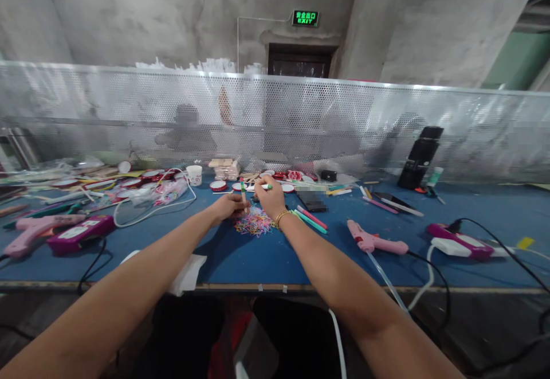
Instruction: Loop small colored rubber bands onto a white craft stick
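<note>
My left hand (230,207) pinches a small pale stick (243,195) with a green band near its top, held upright. Beside it, my right hand (270,196), with a gold bracelet at the wrist, is closed round a white marker (263,187) with a green end. Below both hands lies a heap of small multicoloured loops (255,224), which look like rubber bands. Several coloured markers (313,218) rest just right of my right wrist. Behind the hands are red-and-white round pieces (218,186).
Pink glue guns (376,242) lie on the blue table (258,261) at both sides, with purple power strips (81,234) and cables. A paper cup (194,175), stacked wooden pieces (226,170) and a black phone (312,200) stand or lie farther back. A perforated metal screen (301,115) borders the far edge.
</note>
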Tool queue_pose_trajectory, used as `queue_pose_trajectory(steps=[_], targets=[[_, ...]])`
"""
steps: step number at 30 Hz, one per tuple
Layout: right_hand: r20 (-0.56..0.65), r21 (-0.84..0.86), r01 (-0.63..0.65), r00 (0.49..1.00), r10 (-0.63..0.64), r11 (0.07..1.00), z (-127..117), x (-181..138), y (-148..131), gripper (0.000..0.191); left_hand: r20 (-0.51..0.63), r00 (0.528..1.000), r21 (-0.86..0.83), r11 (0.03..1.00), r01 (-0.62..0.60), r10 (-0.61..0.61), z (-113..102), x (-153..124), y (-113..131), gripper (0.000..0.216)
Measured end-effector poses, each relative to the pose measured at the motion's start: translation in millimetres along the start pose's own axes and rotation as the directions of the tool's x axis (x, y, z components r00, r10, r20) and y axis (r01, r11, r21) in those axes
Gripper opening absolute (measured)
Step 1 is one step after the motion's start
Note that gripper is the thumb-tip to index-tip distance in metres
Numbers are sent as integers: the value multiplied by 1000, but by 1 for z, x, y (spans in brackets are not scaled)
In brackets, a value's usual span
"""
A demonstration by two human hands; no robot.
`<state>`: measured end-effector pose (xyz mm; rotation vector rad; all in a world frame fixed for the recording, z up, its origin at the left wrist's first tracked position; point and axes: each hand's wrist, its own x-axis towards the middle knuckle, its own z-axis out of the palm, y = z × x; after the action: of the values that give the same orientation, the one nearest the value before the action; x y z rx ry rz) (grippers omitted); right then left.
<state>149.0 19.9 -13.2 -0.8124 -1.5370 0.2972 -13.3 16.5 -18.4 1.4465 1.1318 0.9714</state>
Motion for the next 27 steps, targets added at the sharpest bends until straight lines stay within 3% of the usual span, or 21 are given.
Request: queue_pose_trajectory(steps=[27], targets=[[19, -3, 4, 1000, -4, 1000, 0, -1, 1, 12, -7, 1000, 11, 1000, 0, 0, 0, -2, 1, 34]])
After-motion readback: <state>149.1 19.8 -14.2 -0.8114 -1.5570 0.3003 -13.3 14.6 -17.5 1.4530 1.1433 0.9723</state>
